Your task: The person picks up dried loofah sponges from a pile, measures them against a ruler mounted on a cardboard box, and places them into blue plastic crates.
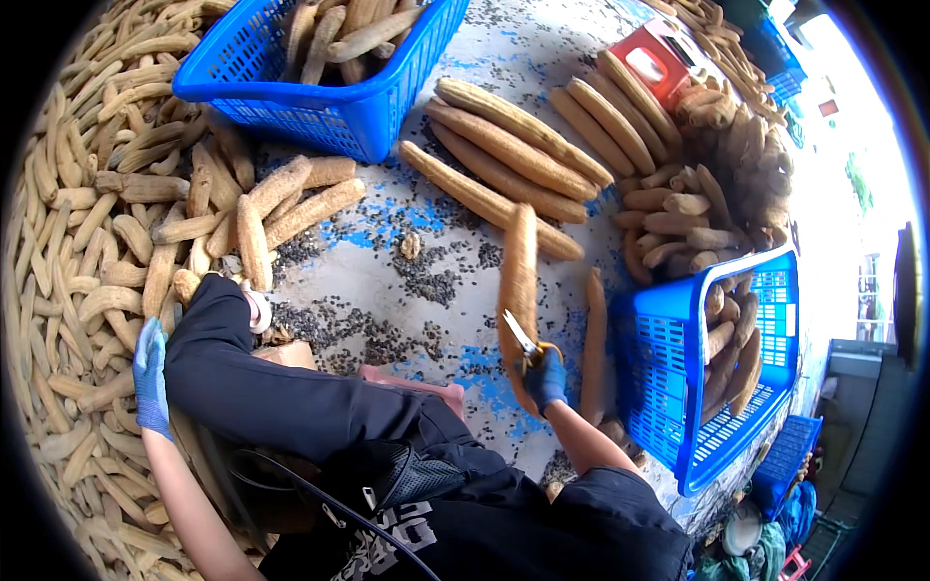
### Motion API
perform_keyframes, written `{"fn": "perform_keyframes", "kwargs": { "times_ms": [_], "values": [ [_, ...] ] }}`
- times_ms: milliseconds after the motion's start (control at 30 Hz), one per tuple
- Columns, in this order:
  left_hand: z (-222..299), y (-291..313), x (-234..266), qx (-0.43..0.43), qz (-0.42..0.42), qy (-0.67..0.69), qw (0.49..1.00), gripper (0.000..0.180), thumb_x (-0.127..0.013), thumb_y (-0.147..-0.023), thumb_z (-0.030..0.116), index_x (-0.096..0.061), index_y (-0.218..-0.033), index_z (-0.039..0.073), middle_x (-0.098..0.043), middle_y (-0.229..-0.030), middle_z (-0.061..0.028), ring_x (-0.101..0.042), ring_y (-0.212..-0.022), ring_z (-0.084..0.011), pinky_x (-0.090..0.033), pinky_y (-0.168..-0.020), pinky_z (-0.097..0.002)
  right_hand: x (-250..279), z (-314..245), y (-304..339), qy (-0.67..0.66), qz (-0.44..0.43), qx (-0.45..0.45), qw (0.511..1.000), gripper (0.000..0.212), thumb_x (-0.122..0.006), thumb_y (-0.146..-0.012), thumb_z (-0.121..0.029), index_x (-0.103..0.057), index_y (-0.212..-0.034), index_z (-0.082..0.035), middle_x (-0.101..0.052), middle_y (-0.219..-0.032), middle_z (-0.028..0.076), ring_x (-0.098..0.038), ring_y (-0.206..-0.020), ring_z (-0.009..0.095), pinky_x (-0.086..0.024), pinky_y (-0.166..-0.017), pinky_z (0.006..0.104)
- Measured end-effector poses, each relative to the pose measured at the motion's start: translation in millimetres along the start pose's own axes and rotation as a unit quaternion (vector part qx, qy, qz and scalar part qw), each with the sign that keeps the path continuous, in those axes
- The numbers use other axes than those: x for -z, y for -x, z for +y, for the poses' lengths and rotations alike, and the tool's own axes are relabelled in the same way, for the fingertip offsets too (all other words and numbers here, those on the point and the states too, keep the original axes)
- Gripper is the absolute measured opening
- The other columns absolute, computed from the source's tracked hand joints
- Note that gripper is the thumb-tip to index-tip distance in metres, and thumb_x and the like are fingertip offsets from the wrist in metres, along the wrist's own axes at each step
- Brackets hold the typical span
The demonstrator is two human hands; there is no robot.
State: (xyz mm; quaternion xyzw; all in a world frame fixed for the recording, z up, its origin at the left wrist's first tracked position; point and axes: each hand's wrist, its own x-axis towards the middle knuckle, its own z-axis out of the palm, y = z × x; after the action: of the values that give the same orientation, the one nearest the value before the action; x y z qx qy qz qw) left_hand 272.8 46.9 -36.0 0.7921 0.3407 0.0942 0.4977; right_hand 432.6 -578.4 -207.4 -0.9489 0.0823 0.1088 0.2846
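Note:
My left hand (151, 376), in a blue glove, reaches over the big heap of dried loofahs (77, 290) at the left. Its fingers are stretched out and hold nothing that I can see. In my gloved right hand (548, 376) is a pair of scissors (523, 341) with yellow handles, the blades apart and pointing away to the upper left. Right beside that hand lies a long, slightly blurred loofah (519, 281); whether the fingers touch it I cannot tell. Another long loofah (594, 339) lies to the right of it.
Long loofahs (513, 145) lie side by side beyond my right hand. One blue basket (368, 116) with loofahs stands at the far left, another blue basket (668, 368) at the right. Black seeds (426, 276) litter the floor. A red stool (654, 63) is at the far right.

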Motion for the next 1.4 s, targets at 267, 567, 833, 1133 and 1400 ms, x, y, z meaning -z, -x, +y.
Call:
{"fn": "perform_keyframes", "kwargs": {
  "times_ms": [267,567,833,1133,1400],
  "values": [
    [1,6,-10,0.002,0.035,-0.061,0.998,0.045,-0.048,-0.095,0.024,-0.042,-0.131,-0.002,-0.045,-0.132,-0.0098,-0.042,-0.121,-0.0177,-0.03,-0.105,-0.0284,3,136,11,0.101,0.026,-0.157,0.982,0.024,-0.061,-0.079,-0.021,-0.061,-0.1,-0.009,-0.064,-0.094,0.018,-0.061,-0.09,0.033,-0.048,-0.076,0.0396],
    [5,101,34,0.028,0.087,0.016,0.996,0.041,-0.055,-0.091,0.018,-0.046,-0.127,0.0,-0.052,-0.124,-0.0081,-0.049,-0.114,-0.0154,-0.037,-0.099,-0.0276,-7,175,-5,0.206,0.058,-0.21,0.954,0.032,-0.067,-0.075,-0.03,-0.067,-0.098,-0.008,-0.067,-0.084,0.014,-0.064,-0.076,0.029,-0.049,-0.067,0.0379],
    [-79,243,81,0.168,0.24,0.156,0.943,0.042,-0.057,-0.09,0.024,-0.049,-0.124,0.002,-0.056,-0.116,-0.0047,-0.054,-0.106,-0.0149,-0.042,-0.091,-0.0278,11,173,-48,0.302,0.035,-0.153,0.94,0.038,-0.063,-0.078,-0.034,-0.064,-0.102,-0.005,-0.066,-0.089,0.018,-0.063,-0.083,0.033,-0.048,-0.071,0.0398],
    [-151,306,68,0.218,0.345,0.235,0.882,0.048,-0.055,-0.091,0.036,-0.049,-0.125,0.003,-0.059,-0.112,-0.0075,-0.058,-0.101,-0.0183,-0.044,-0.088,-0.0296,-60,-135,-67,0.023,-0.024,0.24,0.97,0.042,-0.063,-0.08,-0.032,-0.057,-0.103,0.002,-0.062,-0.094,0.02,-0.06,-0.084,0.035,-0.046,-0.078,0.0368],
    [-146,291,50,0.195,0.377,0.296,0.856,0.041,-0.057,-0.091,0.025,-0.051,-0.123,0.0,-0.058,-0.114,-0.0088,-0.057,-0.101,-0.0191,-0.046,-0.089,-0.031,-243,-521,-75,0.157,-0.048,0.601,0.782,0.065,-0.075,-0.062,-0.047,-0.054,-0.104,-0.002,-0.056,-0.103,0.019,-0.055,-0.096,0.033,-0.045,-0.083,0.0407]
  ]
}}
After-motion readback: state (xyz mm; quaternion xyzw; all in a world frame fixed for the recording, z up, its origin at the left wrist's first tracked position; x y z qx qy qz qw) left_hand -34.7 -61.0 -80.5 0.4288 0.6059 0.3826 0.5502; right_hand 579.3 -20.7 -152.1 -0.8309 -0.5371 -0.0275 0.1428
